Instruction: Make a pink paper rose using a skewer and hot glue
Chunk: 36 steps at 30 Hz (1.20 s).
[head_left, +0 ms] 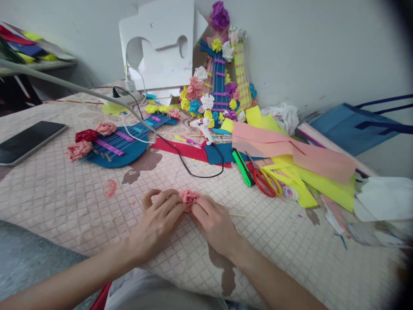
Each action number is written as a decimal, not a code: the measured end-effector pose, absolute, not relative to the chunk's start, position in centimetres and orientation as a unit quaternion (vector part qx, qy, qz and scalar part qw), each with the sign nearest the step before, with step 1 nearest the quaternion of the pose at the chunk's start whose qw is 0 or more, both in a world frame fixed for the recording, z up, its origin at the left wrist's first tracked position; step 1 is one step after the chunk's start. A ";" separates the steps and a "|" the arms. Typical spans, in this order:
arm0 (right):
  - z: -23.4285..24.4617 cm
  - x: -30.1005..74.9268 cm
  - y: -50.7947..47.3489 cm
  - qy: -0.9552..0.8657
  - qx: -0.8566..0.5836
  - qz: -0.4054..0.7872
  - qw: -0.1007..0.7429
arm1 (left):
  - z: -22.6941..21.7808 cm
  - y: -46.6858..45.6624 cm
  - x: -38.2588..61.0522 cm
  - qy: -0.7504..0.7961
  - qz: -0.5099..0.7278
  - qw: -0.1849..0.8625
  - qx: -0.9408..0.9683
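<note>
Both my hands meet over the quilted pink cover, pinching a small pink paper rose (189, 197) between their fingertips. My left hand (158, 218) curls its fingers against the rose's left side. My right hand (213, 221) presses on it from the right, fingers closed. A thin wooden stick (239, 215) pokes out to the right from under my right hand.
Beyond the hands lie red-handled scissors (265, 182), a green cutter (243, 167), a white glue gun (203, 128) with its black cord, pink and yellow paper sheets (290, 157), a blue paper guitar (118, 144) with roses, a phone (27, 141) at left and upright decorated guitars (221, 82).
</note>
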State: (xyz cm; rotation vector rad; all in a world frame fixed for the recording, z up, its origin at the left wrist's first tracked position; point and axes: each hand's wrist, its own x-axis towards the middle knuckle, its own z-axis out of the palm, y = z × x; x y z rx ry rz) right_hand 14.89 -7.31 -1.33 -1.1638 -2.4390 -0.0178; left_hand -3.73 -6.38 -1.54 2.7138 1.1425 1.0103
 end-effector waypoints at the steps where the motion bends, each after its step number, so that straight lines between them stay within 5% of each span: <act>1: -1.3 14.9 -7.3 -0.881 -0.420 -0.005 0.215 | -1.6 -6.4 -3.7 0.366 0.322 0.014 0.873; 26: -1.3 23.6 -10.7 -0.866 -0.449 0.055 0.213 | -1.7 -6.0 -4.7 0.372 0.290 0.027 0.881; 31: -1.4 26.2 -10.0 -0.752 -0.582 0.075 0.300 | -0.9 -4.9 -4.9 0.353 0.304 0.031 0.884; 36: -1.5 26.4 -5.7 -0.670 -0.673 0.084 0.301 | 0.0 -3.2 -5.6 0.328 0.297 0.037 0.896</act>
